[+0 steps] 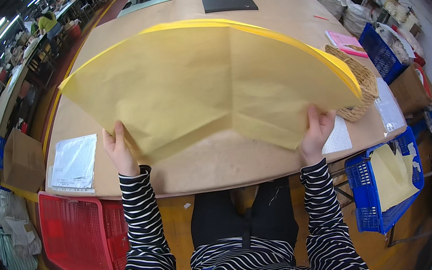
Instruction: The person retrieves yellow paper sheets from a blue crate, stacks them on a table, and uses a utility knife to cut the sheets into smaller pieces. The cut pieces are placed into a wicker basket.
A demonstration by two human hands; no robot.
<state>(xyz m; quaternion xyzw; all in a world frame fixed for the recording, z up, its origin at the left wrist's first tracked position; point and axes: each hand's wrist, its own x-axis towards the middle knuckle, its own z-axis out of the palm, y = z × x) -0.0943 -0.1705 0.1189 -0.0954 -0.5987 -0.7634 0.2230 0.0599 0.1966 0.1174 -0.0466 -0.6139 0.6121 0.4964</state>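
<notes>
A wide sheet of yellowish paper (pixel 175 85) spans the space between my hands, raised above the table. It has a crease down its middle, and its far edge shows a bright yellow layer. My left hand (pixel 121 152) grips the sheet's near left edge, thumb on top and fingers underneath. On the near right edge, my right hand (pixel 317 131) pinches it the same way. Beneath lies the brown-covered table (pixel 199 174). Whether the sheet is one piece or several layers, I cannot tell.
Papers in a clear sleeve (pixel 74 163) lie at the table's left. A woven basket (pixel 362 93) and pink booklet (pixel 346 43) sit right; a dark board (pixel 229 1) lies at the far edge. Below stand a red crate (pixel 77 234) and a blue crate (pixel 367 196) holding yellowish paper. People work beyond.
</notes>
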